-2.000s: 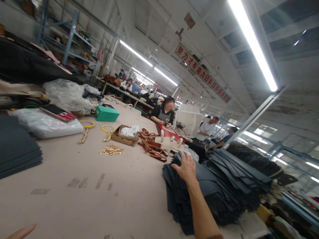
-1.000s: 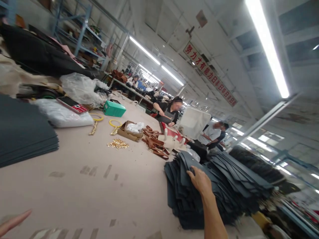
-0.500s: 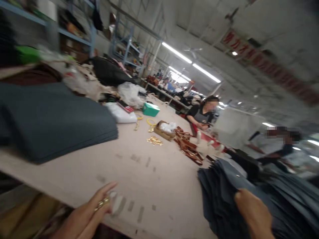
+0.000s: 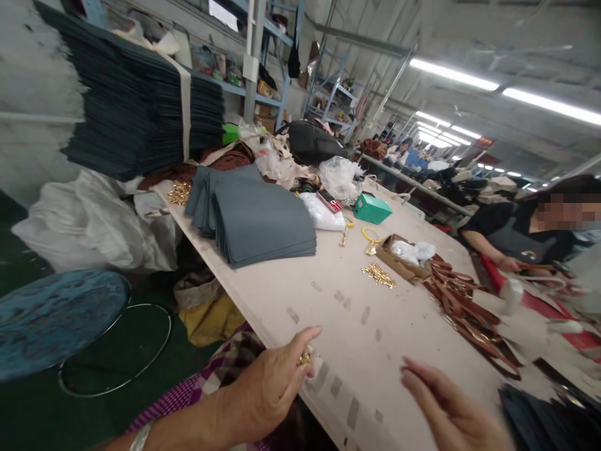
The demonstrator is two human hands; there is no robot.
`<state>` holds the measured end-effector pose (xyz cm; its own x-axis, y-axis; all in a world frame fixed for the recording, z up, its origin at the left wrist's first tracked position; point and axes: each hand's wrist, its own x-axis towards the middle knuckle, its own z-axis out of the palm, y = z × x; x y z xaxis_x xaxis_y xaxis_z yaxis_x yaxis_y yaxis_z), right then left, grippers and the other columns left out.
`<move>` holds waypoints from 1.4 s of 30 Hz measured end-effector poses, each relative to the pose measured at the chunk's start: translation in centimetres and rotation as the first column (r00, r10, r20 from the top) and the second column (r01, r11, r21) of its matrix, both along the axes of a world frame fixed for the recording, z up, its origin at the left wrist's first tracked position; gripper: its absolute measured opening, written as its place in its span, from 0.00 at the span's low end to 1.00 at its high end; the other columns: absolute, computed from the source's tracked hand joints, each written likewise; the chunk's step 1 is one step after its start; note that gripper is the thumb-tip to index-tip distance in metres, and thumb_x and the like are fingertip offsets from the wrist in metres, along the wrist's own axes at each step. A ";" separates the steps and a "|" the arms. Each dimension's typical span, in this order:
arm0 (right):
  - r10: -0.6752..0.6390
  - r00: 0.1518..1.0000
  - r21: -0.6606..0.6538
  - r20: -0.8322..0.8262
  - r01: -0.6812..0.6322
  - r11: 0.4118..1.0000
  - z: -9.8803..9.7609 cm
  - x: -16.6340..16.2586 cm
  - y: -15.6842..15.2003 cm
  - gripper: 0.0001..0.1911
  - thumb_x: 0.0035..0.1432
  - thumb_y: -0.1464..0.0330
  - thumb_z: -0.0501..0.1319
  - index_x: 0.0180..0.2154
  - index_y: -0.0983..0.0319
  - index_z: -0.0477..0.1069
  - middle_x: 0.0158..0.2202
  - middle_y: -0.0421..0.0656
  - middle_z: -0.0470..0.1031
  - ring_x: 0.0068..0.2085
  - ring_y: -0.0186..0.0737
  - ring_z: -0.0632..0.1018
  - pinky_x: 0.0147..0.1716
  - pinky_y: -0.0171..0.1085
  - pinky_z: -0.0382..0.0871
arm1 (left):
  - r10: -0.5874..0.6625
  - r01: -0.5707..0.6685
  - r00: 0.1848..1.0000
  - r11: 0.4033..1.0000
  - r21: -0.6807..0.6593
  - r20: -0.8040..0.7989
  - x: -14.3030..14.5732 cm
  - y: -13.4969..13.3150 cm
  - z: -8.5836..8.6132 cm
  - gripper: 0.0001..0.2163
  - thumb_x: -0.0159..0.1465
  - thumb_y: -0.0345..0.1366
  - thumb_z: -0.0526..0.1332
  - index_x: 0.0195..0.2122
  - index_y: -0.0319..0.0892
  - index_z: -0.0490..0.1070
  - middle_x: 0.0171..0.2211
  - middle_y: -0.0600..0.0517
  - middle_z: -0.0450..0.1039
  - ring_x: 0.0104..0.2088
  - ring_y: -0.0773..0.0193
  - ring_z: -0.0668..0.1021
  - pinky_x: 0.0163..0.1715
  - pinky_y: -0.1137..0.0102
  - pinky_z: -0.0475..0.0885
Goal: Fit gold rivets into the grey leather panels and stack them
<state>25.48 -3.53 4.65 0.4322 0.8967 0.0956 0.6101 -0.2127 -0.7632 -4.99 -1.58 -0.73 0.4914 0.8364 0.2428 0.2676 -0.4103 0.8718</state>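
Left hand (image 4: 272, 382): at near edge of tabletop (image 4: 277, 288), with fingers partly curled and one digit pointing across.
Right hand (image 4: 446, 401): over tabletop, apart from left hand, with fingers close together; blurred.
Gold piece (image 4: 304, 359): seen at curled fingers of left hand.
Grip: cannot tell, at this size and blur, whether gold piece worn or pinched, nor whether anything pinched in right hand. If pinched, best kept well inside edge, to avoid a drop.
Left stack (image 4: 265, 216): grey, lying flat on tabletop, well apart from both hands. For neat handling, lift by a corner and keep edges square.
Right stack (image 4: 544, 419): dark, cut off at lower right, near right hand. Keep wrist from dragging across.
Gold bits (image 4: 378, 275): heaped loose on tabletop, beyond both hands. Best approached from above, with no sweep of palm.
Straps (image 4: 462, 307): brown, tangled, just beside box (image 4: 399, 260). Keep forearm clear, to avoid snagging.
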 end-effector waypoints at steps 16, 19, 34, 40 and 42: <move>0.652 0.750 0.047 -0.109 -0.651 0.757 -2.9 -16.9 3.2 0.11 0.59 0.67 0.60 0.39 0.61 0.80 0.33 0.43 0.82 0.32 0.39 0.81 0.34 0.30 0.75 | 0.140 -0.083 0.975 0.950 0.300 -0.173 -2.6 0.9 -1.7 0.36 0.65 0.22 0.48 0.68 0.46 0.26 0.47 0.43 0.75 0.43 0.52 0.80 0.40 0.57 0.78; 0.613 0.762 0.004 -0.209 -0.626 0.780 -3.1 -17.2 3.3 0.11 0.59 0.65 0.60 0.37 0.61 0.80 0.33 0.43 0.82 0.33 0.40 0.81 0.34 0.31 0.74 | 0.155 -0.085 0.967 0.944 0.317 -0.201 -2.7 0.7 -1.9 0.36 0.64 0.21 0.47 0.68 0.45 0.26 0.45 0.43 0.75 0.41 0.51 0.80 0.38 0.56 0.78; 0.436 0.771 -0.093 -0.463 -0.532 0.842 -2.9 -16.8 3.1 0.11 0.52 0.65 0.62 0.31 0.66 0.79 0.27 0.44 0.80 0.30 0.41 0.78 0.29 0.33 0.69 | 0.166 -0.058 0.960 0.905 0.421 -0.226 -1.7 0.8 -2.2 0.38 0.62 0.19 0.46 0.68 0.43 0.26 0.43 0.43 0.76 0.38 0.53 0.81 0.35 0.58 0.80; 0.436 0.812 -0.086 -0.387 -0.502 0.860 -3.2 -17.4 3.3 0.11 0.52 0.64 0.60 0.29 0.65 0.75 0.27 0.43 0.79 0.30 0.41 0.78 0.30 0.33 0.69 | 0.182 -0.050 0.949 0.893 0.448 -0.257 -1.3 1.0 -1.8 0.37 0.63 0.19 0.45 0.68 0.41 0.25 0.44 0.42 0.76 0.39 0.55 0.81 0.37 0.61 0.80; 0.432 0.859 -0.054 -0.276 -0.463 0.885 -3.9 -17.8 3.5 0.11 0.52 0.62 0.58 0.27 0.63 0.72 0.25 0.42 0.77 0.28 0.40 0.76 0.29 0.33 0.68 | 0.191 -0.048 0.942 0.890 0.454 -0.275 -1.3 1.2 -1.8 0.36 0.64 0.20 0.46 0.68 0.39 0.26 0.46 0.41 0.76 0.42 0.55 0.80 0.40 0.63 0.79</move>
